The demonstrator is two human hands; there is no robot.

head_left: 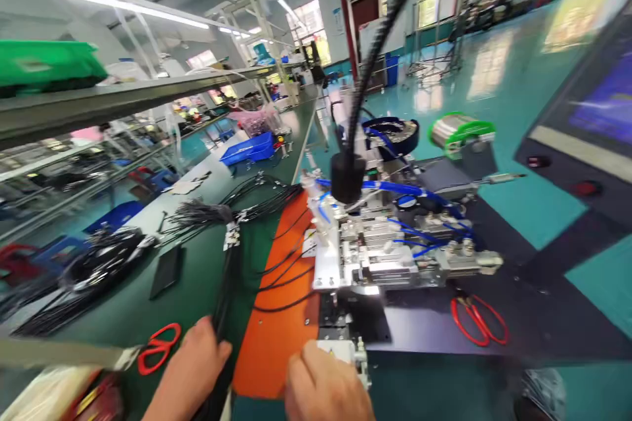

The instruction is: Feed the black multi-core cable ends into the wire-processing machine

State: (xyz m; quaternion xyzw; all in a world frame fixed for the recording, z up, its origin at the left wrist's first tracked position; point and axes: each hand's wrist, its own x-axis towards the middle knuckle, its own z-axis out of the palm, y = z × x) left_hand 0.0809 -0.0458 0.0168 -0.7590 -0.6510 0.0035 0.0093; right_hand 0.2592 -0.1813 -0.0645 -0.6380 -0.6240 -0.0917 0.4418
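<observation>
My left hand (200, 358) is closed around the near part of a black cable bundle (231, 283). The bundle runs away from me over the green mat, with pale connectors (232, 237) partway along. My right hand (323, 385) is low in front, its fingers curled together beside the white block (340, 348) at the machine's near end. What those fingers pinch, if anything, is hidden. Just ahead of the hands lies an orange board (276, 342), with several thin black cables (286, 306) across it, leading toward the metal machine (380, 250) with blue air tubes.
Red-handled scissors (158, 347) lie left of my left hand; another red-handled pair (478, 321) rests at right. A green solder wire spool (459, 131) stands behind the machine. A dark phone-like slab (166, 271) and coiled cables (106, 263) are at left. A black hose (368, 72) hangs overhead.
</observation>
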